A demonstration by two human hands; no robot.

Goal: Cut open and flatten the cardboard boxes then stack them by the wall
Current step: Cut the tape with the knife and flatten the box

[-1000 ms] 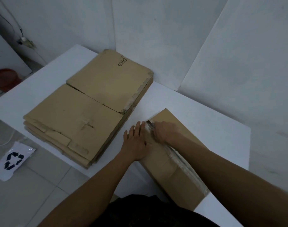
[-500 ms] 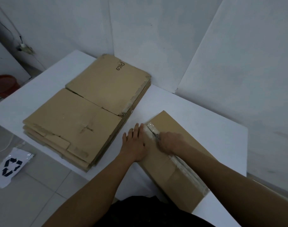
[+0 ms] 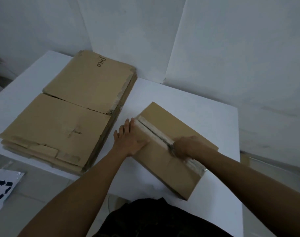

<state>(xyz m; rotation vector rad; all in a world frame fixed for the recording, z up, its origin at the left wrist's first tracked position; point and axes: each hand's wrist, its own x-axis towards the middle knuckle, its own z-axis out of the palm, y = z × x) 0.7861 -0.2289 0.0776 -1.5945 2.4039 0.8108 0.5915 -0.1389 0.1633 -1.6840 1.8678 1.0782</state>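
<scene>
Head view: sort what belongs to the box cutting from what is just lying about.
Job: box, tape, cutter, left hand, right hand, flat stack.
Lying about: recycling bag on the floor, white boards at the wall.

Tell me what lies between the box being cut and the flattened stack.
Nothing but bare table lies between the box and the stack. Only the left hand, flat on the box's left edge, sits on that side; the right hand grips a cutter on the tape.
</scene>
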